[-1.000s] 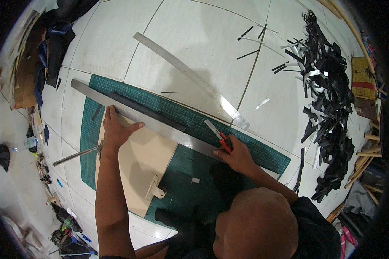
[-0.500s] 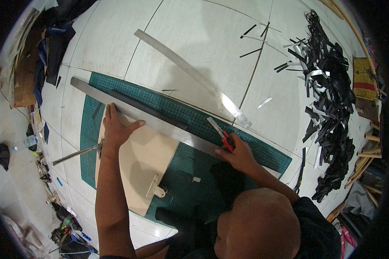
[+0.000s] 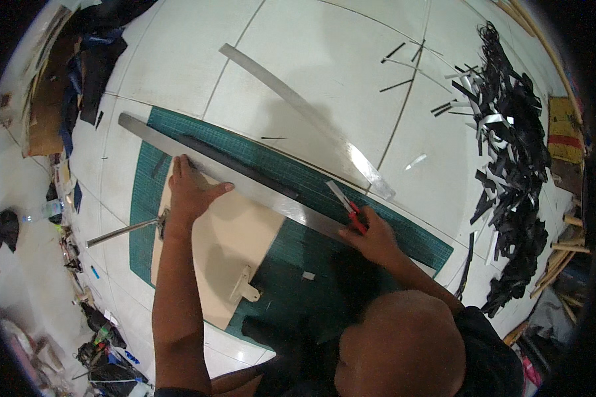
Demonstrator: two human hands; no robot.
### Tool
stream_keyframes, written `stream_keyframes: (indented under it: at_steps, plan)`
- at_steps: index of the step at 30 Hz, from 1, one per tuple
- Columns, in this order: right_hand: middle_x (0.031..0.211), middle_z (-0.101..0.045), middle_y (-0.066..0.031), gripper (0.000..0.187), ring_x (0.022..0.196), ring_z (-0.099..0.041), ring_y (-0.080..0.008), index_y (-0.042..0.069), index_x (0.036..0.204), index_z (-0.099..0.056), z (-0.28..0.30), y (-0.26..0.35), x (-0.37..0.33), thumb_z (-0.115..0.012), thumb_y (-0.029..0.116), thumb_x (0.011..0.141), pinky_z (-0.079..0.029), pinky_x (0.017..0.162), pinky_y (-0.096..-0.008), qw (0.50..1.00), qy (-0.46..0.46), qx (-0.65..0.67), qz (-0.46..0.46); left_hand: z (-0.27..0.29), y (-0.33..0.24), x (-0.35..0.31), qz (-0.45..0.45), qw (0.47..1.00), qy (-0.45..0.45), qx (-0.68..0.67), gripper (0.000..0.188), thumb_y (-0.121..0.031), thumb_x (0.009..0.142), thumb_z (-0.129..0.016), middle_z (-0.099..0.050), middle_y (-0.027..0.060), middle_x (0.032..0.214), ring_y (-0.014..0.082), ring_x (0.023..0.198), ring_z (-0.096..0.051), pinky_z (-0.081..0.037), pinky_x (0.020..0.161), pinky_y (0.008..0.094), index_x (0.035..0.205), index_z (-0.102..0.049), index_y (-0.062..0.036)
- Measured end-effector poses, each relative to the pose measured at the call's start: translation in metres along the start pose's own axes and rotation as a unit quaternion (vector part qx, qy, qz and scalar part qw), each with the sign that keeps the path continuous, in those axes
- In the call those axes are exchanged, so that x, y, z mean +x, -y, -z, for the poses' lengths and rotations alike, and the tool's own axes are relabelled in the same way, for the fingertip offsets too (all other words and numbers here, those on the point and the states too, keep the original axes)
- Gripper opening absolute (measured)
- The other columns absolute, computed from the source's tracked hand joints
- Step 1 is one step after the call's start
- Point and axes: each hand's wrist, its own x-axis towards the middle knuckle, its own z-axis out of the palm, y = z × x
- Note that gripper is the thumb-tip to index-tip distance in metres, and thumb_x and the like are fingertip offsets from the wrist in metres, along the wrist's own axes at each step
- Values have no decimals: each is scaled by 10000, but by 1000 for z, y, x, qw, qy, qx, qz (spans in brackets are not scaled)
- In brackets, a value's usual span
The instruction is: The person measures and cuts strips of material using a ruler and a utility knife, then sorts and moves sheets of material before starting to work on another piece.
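A long metal ruler (image 3: 251,173) lies slantwise over a green cutting mat (image 3: 297,248) and along the edge of a beige sheet (image 3: 222,228). My left hand (image 3: 189,193) rests at that edge, thumb and fingers spread, fingertips on the ruler. At the ruler's right end, my right hand (image 3: 377,238) grips a red utility knife (image 3: 357,217), its blade pointing up and left, while the thumb touches the ruler. A dark strip (image 3: 242,165) runs along the ruler's far side. Beside my left forearm lies a hammer (image 3: 122,233), its head partly hidden.
A pale clip-like piece (image 3: 247,290) sits on the sheet's right edge. Another metal ruler (image 3: 304,109) lies on the tiled floor beyond the mat. To the right is a heap of black and silver strips (image 3: 506,165). Cardboard (image 3: 49,109) and dark fabric stand at the left.
The whole scene has shifted slightly to the right in the picture. Both hands keep nearly the same places on the ruler, and the knife stays in my right hand.
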Motion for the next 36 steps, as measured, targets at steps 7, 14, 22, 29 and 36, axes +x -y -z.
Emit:
stream_keyframes:
  at_steps: [7,14,22,29,36]
  plan:
    - [982,-646,-268,718,928,-654,-453,6,1224,-495,-14,-21,2,-741,539,811,-508,797,-519,997,-56,-11,47,-1,3,-1,-11,1000,1,17,1390,-643,553,-861,-191,311,1561,441,1441,-238,-260,1176,478,1484,-176,130]
    - [945,-652,-256,713,893,-660,-448,11,1232,-493,-11,-18,1,-748,525,808,-510,775,-520,999,-33,7,33,0,3,-1,-17,1000,7,21,1417,-697,572,-825,-183,339,1554,405,1474,-196,-208,1185,488,1482,-139,146]
    - [1014,-649,-236,675,948,-646,-397,2,1212,-505,-9,-18,2,-760,482,811,-497,827,-492,999,-37,-17,34,-3,5,0,-29,999,-2,47,1405,-702,559,-824,-194,342,1545,474,1430,-247,-280,1162,478,1470,-182,154]
    - [983,-647,-164,599,886,-637,-268,14,1187,-484,-6,-10,4,-785,377,818,-501,800,-406,1000,-1,1,14,12,-20,-1,37,990,40,134,1454,-728,476,-838,-223,297,1543,422,1465,-197,-246,1130,625,1474,-191,108]
    - [977,-631,-135,436,894,-634,-210,23,1137,-454,44,-4,1,-718,263,885,-518,773,-373,998,-14,-11,56,16,-25,6,66,986,89,122,1497,-769,472,-820,-172,315,1561,439,1471,-175,-279,1128,613,1486,-151,106]
